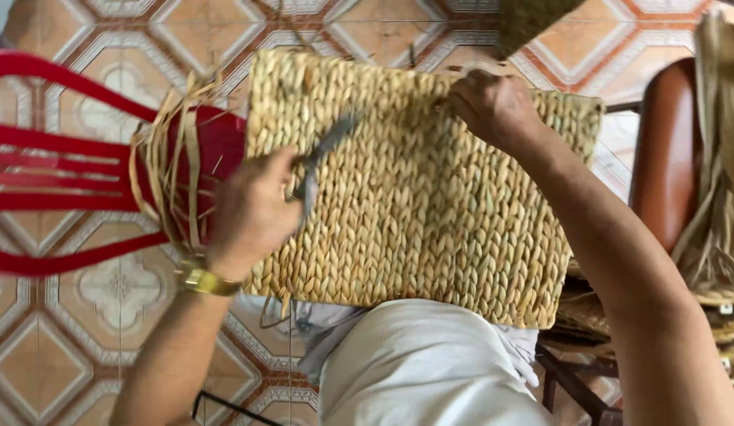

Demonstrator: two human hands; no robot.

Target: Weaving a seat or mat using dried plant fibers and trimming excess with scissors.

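A woven straw mat (pixel 430 213), tan and rectangular, rests across my lap over white cloth. My left hand (pixel 252 209), with a gold watch on the wrist, holds a pair of grey scissors (pixel 319 162) whose blades lie blurred over the mat's upper left part. My right hand (pixel 493 106) grips the mat's far edge near the top right, fingers curled over the weave.
A red plastic chair (pixel 67 158) stands at the left with loose straw strands (pixel 173 170) draped on it. A brown chair (pixel 666 150) and bundles of dried straw (pixel 718 173) stand at the right. Patterned tiles cover the floor (pixel 83 347).
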